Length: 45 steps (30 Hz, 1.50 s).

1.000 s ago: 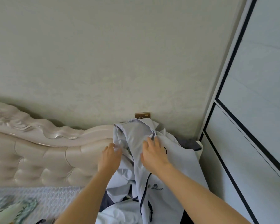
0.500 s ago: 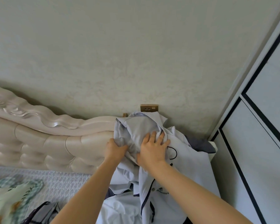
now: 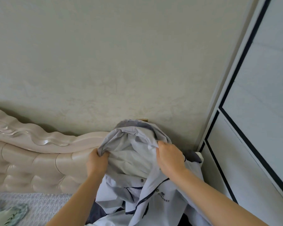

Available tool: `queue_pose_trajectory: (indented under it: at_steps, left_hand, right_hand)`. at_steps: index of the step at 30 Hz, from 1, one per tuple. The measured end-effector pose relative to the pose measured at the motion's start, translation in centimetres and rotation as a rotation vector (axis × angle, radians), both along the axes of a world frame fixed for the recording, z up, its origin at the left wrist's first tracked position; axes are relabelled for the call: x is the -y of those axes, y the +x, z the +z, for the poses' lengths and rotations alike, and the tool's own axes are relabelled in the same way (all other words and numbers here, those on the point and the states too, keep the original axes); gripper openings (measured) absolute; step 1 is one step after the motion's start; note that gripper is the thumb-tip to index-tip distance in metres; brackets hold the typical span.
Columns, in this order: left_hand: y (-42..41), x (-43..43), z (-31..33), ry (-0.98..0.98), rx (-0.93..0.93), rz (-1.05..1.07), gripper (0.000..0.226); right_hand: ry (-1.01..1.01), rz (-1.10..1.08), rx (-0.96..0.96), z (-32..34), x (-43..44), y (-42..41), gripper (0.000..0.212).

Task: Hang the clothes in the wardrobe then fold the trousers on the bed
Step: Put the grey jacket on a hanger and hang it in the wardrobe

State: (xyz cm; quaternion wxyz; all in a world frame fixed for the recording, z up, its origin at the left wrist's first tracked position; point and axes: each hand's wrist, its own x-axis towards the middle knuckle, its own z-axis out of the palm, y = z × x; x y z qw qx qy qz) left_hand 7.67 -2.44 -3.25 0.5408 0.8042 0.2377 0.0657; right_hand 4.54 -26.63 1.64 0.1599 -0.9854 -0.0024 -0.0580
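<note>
A pale grey jacket (image 3: pixel 134 154) with a dark zip and a small chest logo hangs in front of me, its hood spread open at the top. My left hand (image 3: pixel 96 162) grips the left edge of the hood. My right hand (image 3: pixel 170 158) pinches the fabric at the hood's right edge. The jacket's body droops below my arms, over dark cloth at the bottom of the view. The white wardrobe (image 3: pixel 258 121) with black trim stands shut on the right. No hanger or trousers can be seen.
A cream tufted headboard (image 3: pixel 31 162) runs along the left under a beige wall. The bed's white textured cover (image 3: pixel 39 207) and a green patterned cloth (image 3: pixel 8 212) lie at lower left. A brass wall socket (image 3: pixel 144 120) peeks out behind the hood.
Both hands have moved apart along the hood, pulling it open. My right hand went from lying flat on the fabric to pinching it.
</note>
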Motion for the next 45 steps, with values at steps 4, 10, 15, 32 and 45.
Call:
queue_pose_trajectory:
  at_steps: [4, 10, 15, 32, 45]
  left_hand:
    - [0.0, 0.1, 3.4, 0.045, 0.176, -0.024, 0.017]
    - [-0.9, 1.2, 9.8, 0.110, 0.403, -0.184, 0.011]
    - [-2.3, 2.2, 14.0, 0.105, 0.539, -0.355, 0.036]
    - [-11.9, 2.7, 25.3, -0.058, 0.822, -0.543, 0.051]
    - [-18.8, 4.3, 28.7, -0.087, 0.911, -0.601, 0.044]
  right_hand:
    - [0.137, -0.080, 0.019, 1.7, 1.6, -0.5, 0.020]
    - [0.442, -0.105, 0.152, 4.9, 3.1, -2.1, 0.040]
    - [0.617, -0.133, 0.391, 8.4, 3.1, -5.1, 0.051]
    - [0.473, -0.291, 0.914, 19.7, 4.1, -16.5, 0.044]
    - [0.341, -0.278, 0.997, 22.3, 5.7, -26.7, 0.048]
